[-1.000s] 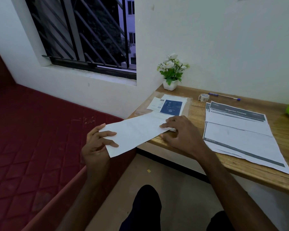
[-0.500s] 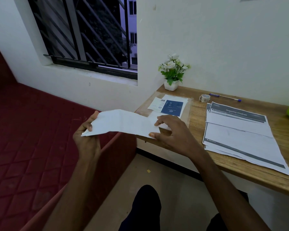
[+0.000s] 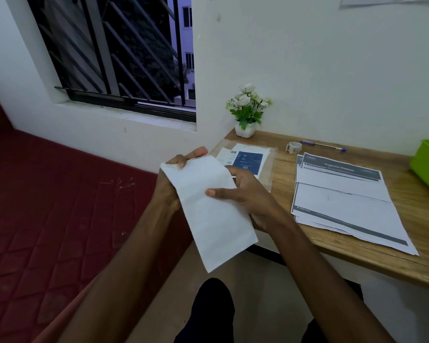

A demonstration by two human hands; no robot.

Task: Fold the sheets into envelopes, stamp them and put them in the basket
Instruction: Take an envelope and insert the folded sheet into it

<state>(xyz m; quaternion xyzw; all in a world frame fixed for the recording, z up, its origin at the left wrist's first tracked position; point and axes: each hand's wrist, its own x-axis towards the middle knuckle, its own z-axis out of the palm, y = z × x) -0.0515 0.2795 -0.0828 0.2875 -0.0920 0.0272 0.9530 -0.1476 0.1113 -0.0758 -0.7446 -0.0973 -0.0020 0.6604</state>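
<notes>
A folded white sheet [image 3: 208, 211] is held in the air in front of the desk's left end, long side running toward me. My left hand [image 3: 173, 179] grips its far top edge from behind, fingertips over the rim. My right hand [image 3: 245, 194] holds its right side, thumb pressed on the front face. A stack of printed sheets [image 3: 344, 196] lies on the wooden desk [image 3: 282, 167]. A clear sleeve with a blue stamp sheet [image 3: 248, 162] lies at the desk's left end. The green basket [image 3: 428, 164] shows at the right edge.
A small potted white flower [image 3: 245, 112] stands at the desk's back left corner. A tape roll [image 3: 293, 147] and a blue pen [image 3: 322, 145] lie near the wall. A red mattress [image 3: 47, 206] fills the left side, under a barred window [image 3: 114, 53].
The folded sheet has been lifted off the desk edge and turned from lying crosswise to pointing lengthwise toward me. Both hands rose and came closer together on it.
</notes>
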